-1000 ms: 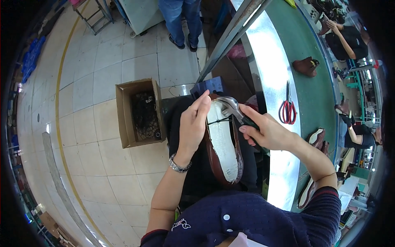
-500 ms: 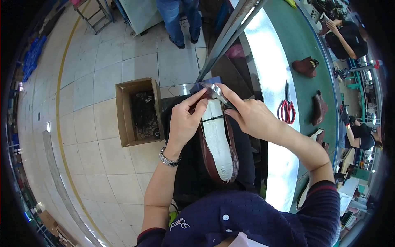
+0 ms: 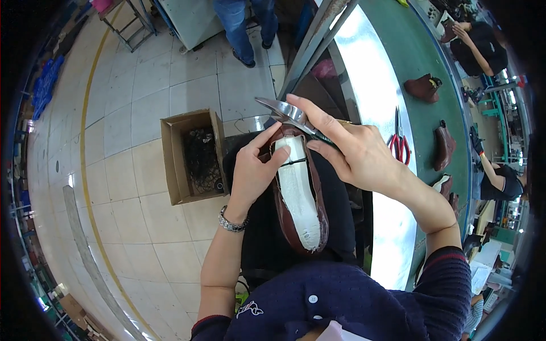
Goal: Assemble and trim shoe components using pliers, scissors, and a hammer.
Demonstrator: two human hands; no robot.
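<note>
A brown leather shoe (image 3: 286,213) lies sole up across my lap, its toe end pointing toward me. Its white underside (image 3: 298,190) is exposed, and a dark band crosses it near the heel. My left hand (image 3: 257,166) grips the far heel end, the thumb pressed on the white surface and the index finger along the rim. In my right hand (image 3: 357,149) is a silver-headed hand tool (image 3: 291,113) with a curved, tapering end and a dark green handle, mostly hidden by the fingers. The tool's head is over the heel end; whether it touches cannot be seen.
An open cardboard box (image 3: 169,165) of dark scraps stands at left. Red-handled scissors (image 3: 400,145) lie on the metal ledge (image 3: 384,227) at right, beside a green belt (image 3: 418,54) carrying brown shoes (image 3: 443,146). A metal post (image 3: 310,54) rises ahead. Other people work nearby.
My right hand has lifted and turned the tool, so its tapering end now sticks out further left past the heel. My left thumb has shifted slightly on the white surface.
</note>
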